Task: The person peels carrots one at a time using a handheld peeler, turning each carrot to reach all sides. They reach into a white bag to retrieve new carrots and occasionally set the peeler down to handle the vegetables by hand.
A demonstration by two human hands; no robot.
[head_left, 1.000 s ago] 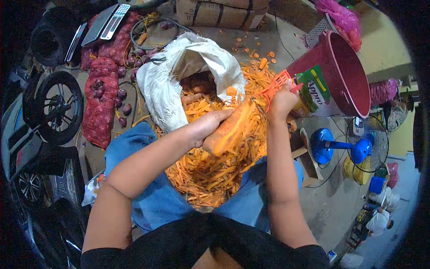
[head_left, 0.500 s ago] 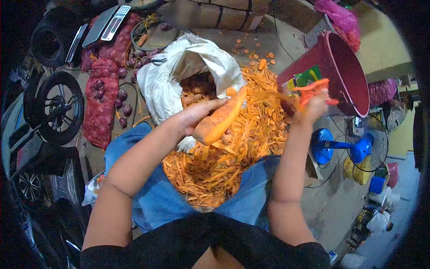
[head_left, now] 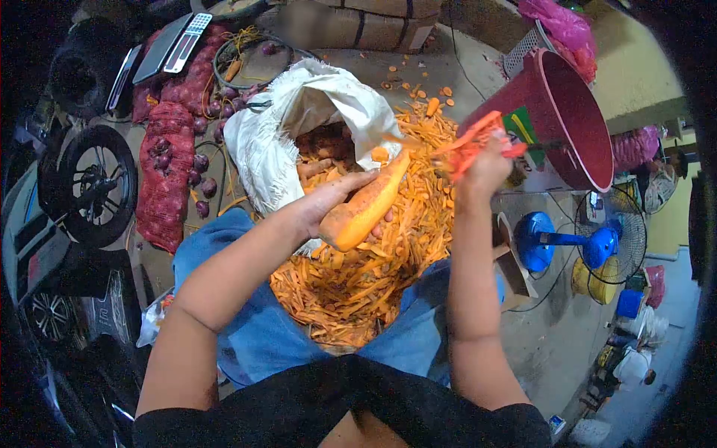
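Note:
A large orange carrot point(head_left: 366, 205), partly peeled, lies across my left hand point(head_left: 336, 200), whose fingers wrap round it. To its right my right hand point(head_left: 487, 166) is closed on a red-orange peeler point(head_left: 478, 142), slightly blurred, apart from the carrot. Below both hands a big heap of carrot peelings point(head_left: 351, 287) lies between my knees and spreads up to the right. Just beyond my left hand stands an open white sack point(head_left: 261, 145) with unpeeled carrots point(head_left: 321, 145) inside.
A dark red bucket point(head_left: 515, 93) lies tilted at the upper right, near a blue fan point(head_left: 571, 240). Red net bags of onions point(head_left: 166, 187) and a motorcycle wheel point(head_left: 97, 187) are on the left. A cardboard box point(head_left: 511, 265) sits beside my right forearm.
My right hand has moved left with the peeler, closer to the carrot. More of the carrot's side facing me now looks bright orange. The view has shifted slightly.

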